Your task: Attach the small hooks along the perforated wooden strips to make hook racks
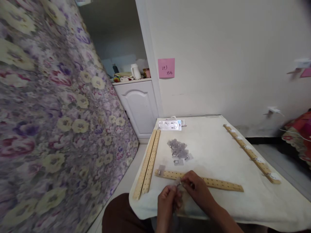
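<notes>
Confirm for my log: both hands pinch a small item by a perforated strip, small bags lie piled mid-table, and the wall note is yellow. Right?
No: the head view shows a pink wall note. The rest holds: left hand, right hand, small item, perforated strip, piled bags.

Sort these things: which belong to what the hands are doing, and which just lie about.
In use: left hand, right hand, both pinching a small clear packet; holed wooden strip beneath them; pile of packets beyond.
Lying about: pair of strips at the left; strip with white pieces; blister pack; pink note; white jug.
</notes>
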